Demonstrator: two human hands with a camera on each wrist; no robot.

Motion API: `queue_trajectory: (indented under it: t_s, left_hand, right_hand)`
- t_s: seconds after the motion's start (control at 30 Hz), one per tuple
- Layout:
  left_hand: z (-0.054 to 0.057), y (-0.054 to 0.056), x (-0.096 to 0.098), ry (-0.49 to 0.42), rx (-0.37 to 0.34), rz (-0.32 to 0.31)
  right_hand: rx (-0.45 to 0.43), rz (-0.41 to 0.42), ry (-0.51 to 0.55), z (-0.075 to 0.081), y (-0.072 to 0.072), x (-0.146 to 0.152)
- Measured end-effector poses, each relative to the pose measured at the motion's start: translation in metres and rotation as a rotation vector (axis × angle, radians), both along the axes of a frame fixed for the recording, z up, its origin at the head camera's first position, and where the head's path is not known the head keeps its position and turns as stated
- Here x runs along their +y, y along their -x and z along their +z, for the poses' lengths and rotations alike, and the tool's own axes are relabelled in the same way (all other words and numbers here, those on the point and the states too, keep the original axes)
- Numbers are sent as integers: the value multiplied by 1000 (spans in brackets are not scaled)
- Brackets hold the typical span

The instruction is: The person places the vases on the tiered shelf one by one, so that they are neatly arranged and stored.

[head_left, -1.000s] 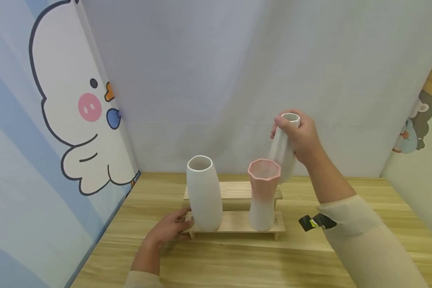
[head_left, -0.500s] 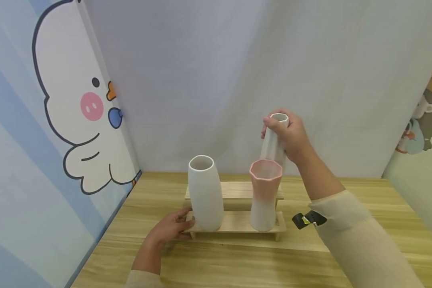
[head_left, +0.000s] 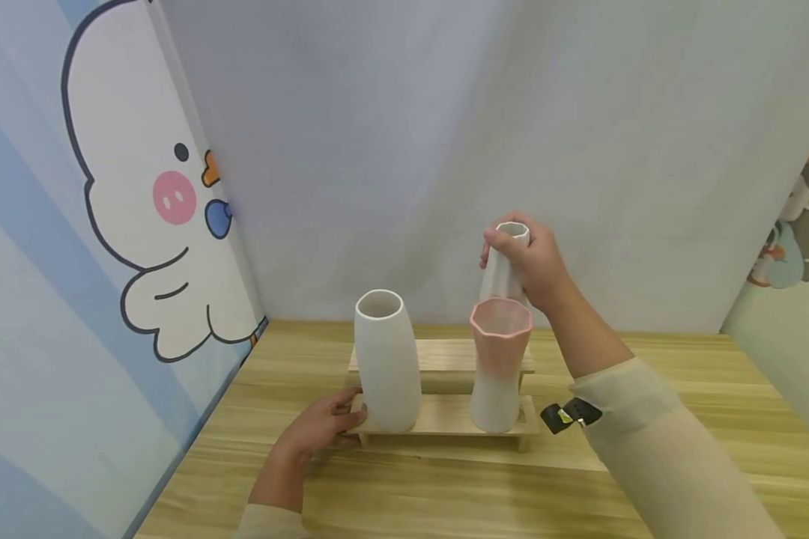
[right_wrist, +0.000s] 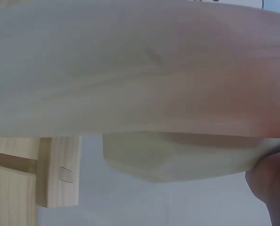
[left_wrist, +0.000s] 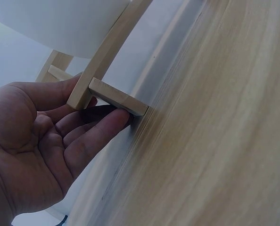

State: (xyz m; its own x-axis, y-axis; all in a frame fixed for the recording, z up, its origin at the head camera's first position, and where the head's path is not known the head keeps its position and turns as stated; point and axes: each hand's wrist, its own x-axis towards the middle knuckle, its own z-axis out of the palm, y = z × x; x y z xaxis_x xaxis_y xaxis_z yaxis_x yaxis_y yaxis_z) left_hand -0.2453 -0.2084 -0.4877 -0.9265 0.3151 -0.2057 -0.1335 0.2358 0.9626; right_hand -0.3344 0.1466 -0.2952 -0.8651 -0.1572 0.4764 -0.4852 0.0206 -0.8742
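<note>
White faceted vase (head_left: pixel 503 263), upright, held aloft behind pink vase (head_left: pixel 498 361)

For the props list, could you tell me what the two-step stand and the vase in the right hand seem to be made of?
Two-step stand: pale unfinished-looking wood, with visible grain and square-cut slats. Faceted white vase gripped by the right hand: probably matte ceramic, given its smooth dull surface and thick rim, though it could be plastic.

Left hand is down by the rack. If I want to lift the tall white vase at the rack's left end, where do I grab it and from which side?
Grip the tall white vase around its narrower upper body just under the rim, probably from the left, where the left hand already rests at the wooden rack. It stands upright and widens lower down, so the top fits a hand better. The pink vase crowds its right side.
</note>
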Motion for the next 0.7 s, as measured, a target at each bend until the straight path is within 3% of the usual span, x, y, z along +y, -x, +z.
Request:
queue_trajectory:
  t_s: [0.4,0.7]
  left_hand:
    - [-2,2,-1,-6,-18,-10]
    - [-1,1,-1,-6,-22,0]
  right_hand:
    - [-56,27,-17,-18,0,-3]
    - [-67,73,-9,-23,1,-4]
